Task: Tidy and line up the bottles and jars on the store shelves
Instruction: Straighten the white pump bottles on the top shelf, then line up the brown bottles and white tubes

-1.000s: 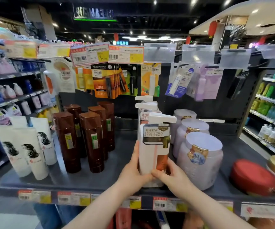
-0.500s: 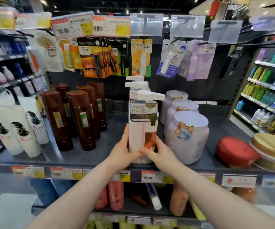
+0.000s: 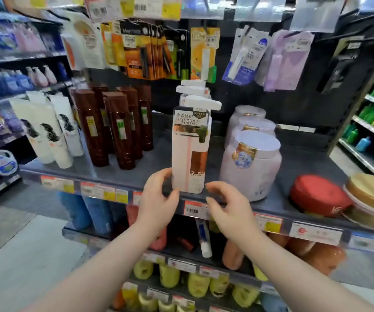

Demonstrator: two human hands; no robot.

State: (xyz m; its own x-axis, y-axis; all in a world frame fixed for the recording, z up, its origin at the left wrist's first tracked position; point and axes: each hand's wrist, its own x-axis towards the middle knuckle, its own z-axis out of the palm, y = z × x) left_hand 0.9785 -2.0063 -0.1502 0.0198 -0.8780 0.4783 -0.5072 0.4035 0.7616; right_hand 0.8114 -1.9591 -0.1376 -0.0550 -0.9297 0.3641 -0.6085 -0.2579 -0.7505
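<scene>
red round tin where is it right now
The red round tin lies on the right of the shelf, between the front pale jar and a gold-lidded tin.

White pump bottle [image 3: 189, 152] stands upright at the shelf's front edge, 2 more pump bottles [image 3: 191, 90] lined behind.

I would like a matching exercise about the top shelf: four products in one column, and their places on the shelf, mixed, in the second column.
Things:
1. white pump bottle
2. brown bottles
3. red round tin
4. white tubes

Places:
A. far left end of the shelf
B. front edge, between the two hands
C. right of the pale lidded jars
D. between the tubes and the pump bottle

Pairs: 1-B, 2-D, 3-C, 4-A
</scene>
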